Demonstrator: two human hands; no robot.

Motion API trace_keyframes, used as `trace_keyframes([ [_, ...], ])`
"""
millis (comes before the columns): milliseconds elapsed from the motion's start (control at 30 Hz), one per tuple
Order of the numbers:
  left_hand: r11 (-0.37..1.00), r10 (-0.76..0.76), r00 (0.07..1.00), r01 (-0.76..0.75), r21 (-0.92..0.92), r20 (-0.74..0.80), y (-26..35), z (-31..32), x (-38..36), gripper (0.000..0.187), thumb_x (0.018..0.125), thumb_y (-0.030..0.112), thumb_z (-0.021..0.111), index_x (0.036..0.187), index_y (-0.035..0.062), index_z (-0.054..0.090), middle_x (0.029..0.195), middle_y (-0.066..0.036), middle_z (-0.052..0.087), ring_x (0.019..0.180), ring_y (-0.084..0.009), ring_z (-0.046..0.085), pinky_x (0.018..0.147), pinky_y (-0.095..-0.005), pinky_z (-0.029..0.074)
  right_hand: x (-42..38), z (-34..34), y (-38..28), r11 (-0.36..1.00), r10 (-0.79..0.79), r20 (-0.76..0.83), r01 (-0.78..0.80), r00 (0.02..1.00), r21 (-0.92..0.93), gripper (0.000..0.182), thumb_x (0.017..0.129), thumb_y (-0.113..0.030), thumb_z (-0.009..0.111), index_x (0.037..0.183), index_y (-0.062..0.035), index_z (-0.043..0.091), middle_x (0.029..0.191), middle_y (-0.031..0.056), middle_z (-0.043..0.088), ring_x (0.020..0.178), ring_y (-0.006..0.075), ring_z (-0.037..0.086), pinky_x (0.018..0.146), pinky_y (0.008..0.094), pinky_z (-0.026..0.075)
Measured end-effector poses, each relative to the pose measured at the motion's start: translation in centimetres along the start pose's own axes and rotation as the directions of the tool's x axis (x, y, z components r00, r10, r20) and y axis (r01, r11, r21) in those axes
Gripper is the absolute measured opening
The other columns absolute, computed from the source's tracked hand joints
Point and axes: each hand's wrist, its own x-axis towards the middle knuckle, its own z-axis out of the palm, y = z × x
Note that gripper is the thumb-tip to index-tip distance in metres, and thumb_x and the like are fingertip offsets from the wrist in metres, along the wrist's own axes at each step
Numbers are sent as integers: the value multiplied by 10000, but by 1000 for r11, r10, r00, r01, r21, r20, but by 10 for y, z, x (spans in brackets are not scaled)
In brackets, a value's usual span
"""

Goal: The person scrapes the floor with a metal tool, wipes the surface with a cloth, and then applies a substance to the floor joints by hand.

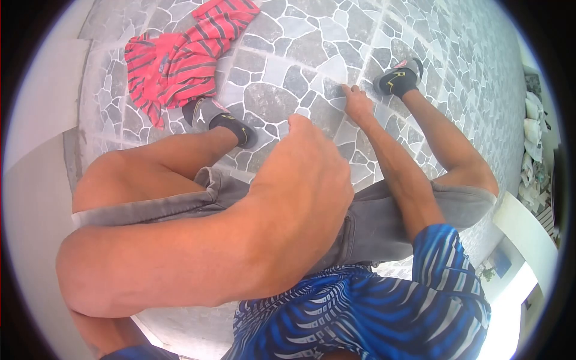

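Note:
My left hand is raised close to the camera, its fingers curled in and the thumb side pointing up. Whether anything is in it is hidden. Farther off, my right hand reaches low over the stone-patterned tile floor, between my feet. Its index finger is stretched out and the others are slightly bent; I see nothing held. A pink-red striped shirt lies crumpled on the floor at the upper left, against my left shoe.
My right shoe is planted beyond my right hand. A pale wall runs along the left. At the far right edge stand whitish bags or a pile of debris beside a white ledge.

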Motion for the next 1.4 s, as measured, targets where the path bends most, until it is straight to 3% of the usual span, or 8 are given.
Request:
trace_keyframes([
  [233, 999, 30, 999, -29, 24, -32, -2, 1, -3, 339, 884, 236, 623, 1140, 45, 738, 1173, -172, 688, 1165, -332, 628, 1052, -474, 413, -3, -5, -2, 999, 7, 15, -6, 1000, -39, 585, 873, -45, 552, 1432, -211, 505, 1211, 137, 578, 1093, 364, 623, 863, 472, 570],
  [333, 999, 47, 998, -46, 20, -50, -1, -1, -6, 345, 884, 237, 624, 1149, 45, 736, 1185, -178, 685, 1171, -339, 627, 1053, -479, 416, -10, -6, 4, 999, -37, -10, 38, 999, 38, 464, 896, -51, 519, 1348, -153, 530, 1185, 154, 570, 1097, 365, 601, 881, 515, 519],
  [533, 997, 39, 999, -39, 66, -3, 1, 6, 2, 362, 893, 231, 614, 1181, 42, 723, 1228, -194, 672, 1185, -350, 621, 1061, -490, 415, -5, -4, 4, 1000, -8, -20, 9, 1000, 24, 482, 897, -53, 505, 1369, -148, 526, 1223, 130, 571, 1137, 370, 575, 906, 518, 499],
  [733, 996, 32, 997, -26, 82, -75, 1, 9, -1, 373, 905, 217, 596, 1206, 26, 709, 1265, -203, 656, 1216, -358, 604, 1066, -495, 411, -9, 11, 9, 996, -47, -86, 39, 995, -86, 577, 839, -35, 585, 1391, -197, 547, 1185, 113, 598, 1078, 339, 620, 846, 471, 566],
  [1033, 990, 114, 983, -124, -63, -144, -10, 13, 0, 392, 895, 225, 611, 1213, 11, 694, 1264, -209, 650, 1217, -364, 600, 1066, -492, 401, -4, 5, 17, 994, -108, -88, 105, 990, -40, 581, 836, -12, 571, 1394, -169, 537, 1193, 125, 588, 1123, 336, 585, 880, 480, 522],
  [1200, 997, 24, 994, -16, -76, 105, -5, -24, 0, 355, 890, 225, 615, 1166, 29, 720, 1213, -182, 670, 1182, -335, 614, 1046, -473, 409, -4, 6, 19, 990, -141, -87, 140, 986, -19, 583, 831, -13, 577, 1392, -169, 539, 1194, 119, 585, 1130, 332, 579, 895, 485, 506],
  [1300, 999, 47, 999, -47, 24, -8, -4, 5, 6, 336, 889, 221, 613, 1143, 33, 729, 1179, -168, 682, 1161, -328, 621, 1042, -465, 409, -3, 8, 11, 984, -160, -133, 148, 978, -97, 553, 842, -14, 570, 1366, -190, 578, 1163, 98, 598, 1081, 314, 605, 861, 463, 536],
  [1400, 999, 32, 996, -32, -6, -87, -3, 13, 2, 338, 890, 221, 612, 1148, 34, 725, 1181, -166, 681, 1161, -327, 620, 1050, -462, 406, 1, 3, 5, 985, -160, -158, 147, 974, -93, 556, 843, -14, 568, 1371, -189, 574, 1160, 99, 597, 1082, 310, 603, 854, 461, 535],
])
